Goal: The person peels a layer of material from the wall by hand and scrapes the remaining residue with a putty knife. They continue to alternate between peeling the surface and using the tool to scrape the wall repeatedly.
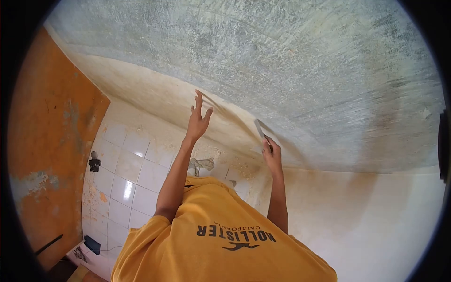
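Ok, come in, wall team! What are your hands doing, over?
Left hand open, near wall. Right hand gripping flat trowel. Nothing seen in the way.

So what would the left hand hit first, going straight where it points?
The left hand would likely meet the wall first, near where pale meets grey, though depth is unclear.

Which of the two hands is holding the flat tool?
The right hand, its fingers closed around the flat tool. The left hand holds nothing; its fingers are spread near the wall.
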A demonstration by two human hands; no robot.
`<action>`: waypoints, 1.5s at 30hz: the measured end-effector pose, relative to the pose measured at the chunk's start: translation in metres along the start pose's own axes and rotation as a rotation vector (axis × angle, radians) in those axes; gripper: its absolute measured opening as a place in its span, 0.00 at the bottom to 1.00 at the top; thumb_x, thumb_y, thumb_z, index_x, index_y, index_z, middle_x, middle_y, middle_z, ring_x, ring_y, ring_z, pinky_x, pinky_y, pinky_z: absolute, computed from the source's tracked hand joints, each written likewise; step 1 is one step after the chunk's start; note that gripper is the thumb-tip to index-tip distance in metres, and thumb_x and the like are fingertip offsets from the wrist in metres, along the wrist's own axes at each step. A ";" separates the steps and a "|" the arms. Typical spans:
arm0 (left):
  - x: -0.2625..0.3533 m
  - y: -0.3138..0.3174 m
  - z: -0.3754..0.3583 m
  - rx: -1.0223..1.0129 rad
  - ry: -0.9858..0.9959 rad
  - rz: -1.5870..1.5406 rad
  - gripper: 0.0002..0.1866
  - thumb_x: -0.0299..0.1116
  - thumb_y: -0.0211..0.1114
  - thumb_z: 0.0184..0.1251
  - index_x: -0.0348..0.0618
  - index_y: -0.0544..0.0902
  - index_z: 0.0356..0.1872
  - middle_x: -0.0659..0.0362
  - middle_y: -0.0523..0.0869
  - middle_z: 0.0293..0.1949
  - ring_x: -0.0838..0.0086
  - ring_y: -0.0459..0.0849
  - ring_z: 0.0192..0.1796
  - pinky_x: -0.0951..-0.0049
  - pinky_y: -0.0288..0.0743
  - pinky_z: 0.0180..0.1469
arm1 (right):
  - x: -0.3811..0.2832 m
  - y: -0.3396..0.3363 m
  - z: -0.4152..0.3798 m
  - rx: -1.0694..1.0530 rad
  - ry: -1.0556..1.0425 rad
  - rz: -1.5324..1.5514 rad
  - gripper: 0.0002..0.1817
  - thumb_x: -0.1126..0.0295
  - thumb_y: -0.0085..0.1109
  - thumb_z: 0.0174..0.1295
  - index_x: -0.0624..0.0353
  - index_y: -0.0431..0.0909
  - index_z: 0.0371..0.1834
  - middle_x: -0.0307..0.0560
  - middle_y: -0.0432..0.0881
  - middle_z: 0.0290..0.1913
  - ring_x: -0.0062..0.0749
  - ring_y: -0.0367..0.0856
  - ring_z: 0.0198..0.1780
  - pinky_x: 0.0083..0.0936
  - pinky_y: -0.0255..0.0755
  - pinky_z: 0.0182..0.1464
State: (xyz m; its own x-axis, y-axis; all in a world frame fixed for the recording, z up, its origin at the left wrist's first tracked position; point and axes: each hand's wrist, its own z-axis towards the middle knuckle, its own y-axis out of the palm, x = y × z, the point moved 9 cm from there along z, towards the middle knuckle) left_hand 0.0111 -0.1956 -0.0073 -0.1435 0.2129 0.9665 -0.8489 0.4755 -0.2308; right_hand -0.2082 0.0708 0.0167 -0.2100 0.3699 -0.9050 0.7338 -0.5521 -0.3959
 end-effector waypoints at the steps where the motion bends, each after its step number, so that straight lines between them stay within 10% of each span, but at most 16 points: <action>1: 0.001 0.003 0.001 0.016 0.030 0.009 0.46 0.40 0.59 0.81 0.60 0.34 0.85 0.47 0.45 0.85 0.51 0.42 0.86 0.46 0.59 0.77 | -0.006 0.014 0.007 -0.010 -0.037 -0.024 0.23 0.56 0.58 0.77 0.64 0.81 0.63 0.33 0.74 0.29 0.18 0.68 0.30 0.22 0.66 0.33; 14: 0.000 0.016 0.003 0.039 0.072 0.006 0.49 0.40 0.59 0.82 0.62 0.27 0.84 0.43 0.39 0.85 0.50 0.36 0.86 0.41 0.62 0.75 | -0.016 0.011 0.001 0.062 -0.017 -0.082 0.24 0.55 0.60 0.76 0.63 0.82 0.64 0.37 0.77 0.30 0.18 0.71 0.31 0.22 0.68 0.34; 17: 0.014 0.018 0.001 0.040 -0.030 -0.053 0.48 0.34 0.57 0.81 0.48 0.27 0.83 0.38 0.43 0.84 0.42 0.37 0.85 0.42 0.38 0.82 | -0.008 0.012 -0.010 0.094 0.069 -0.007 0.24 0.54 0.60 0.77 0.62 0.82 0.64 0.34 0.75 0.29 0.17 0.69 0.29 0.21 0.66 0.32; 20: 0.007 0.020 0.003 0.065 -0.011 -0.035 0.48 0.39 0.57 0.83 0.63 0.26 0.83 0.45 0.36 0.85 0.50 0.38 0.85 0.40 0.59 0.76 | -0.001 -0.005 -0.023 0.125 0.125 0.107 0.24 0.54 0.58 0.78 0.61 0.81 0.65 0.28 0.66 0.25 0.13 0.62 0.26 0.17 0.58 0.28; 45: 0.010 0.009 -0.004 0.030 -0.071 -0.101 0.45 0.35 0.58 0.81 0.58 0.35 0.85 0.46 0.40 0.85 0.55 0.42 0.86 0.54 0.59 0.78 | 0.008 0.009 -0.020 0.179 -0.002 0.103 0.23 0.53 0.60 0.77 0.57 0.81 0.65 0.26 0.64 0.23 0.10 0.59 0.22 0.16 0.52 0.22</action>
State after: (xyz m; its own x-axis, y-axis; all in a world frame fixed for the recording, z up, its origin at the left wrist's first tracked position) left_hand 0.0042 -0.1862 0.0000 -0.0913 0.1040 0.9904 -0.8755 0.4655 -0.1296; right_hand -0.1901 0.0834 0.0091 -0.1416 0.3029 -0.9424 0.6248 -0.7111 -0.3224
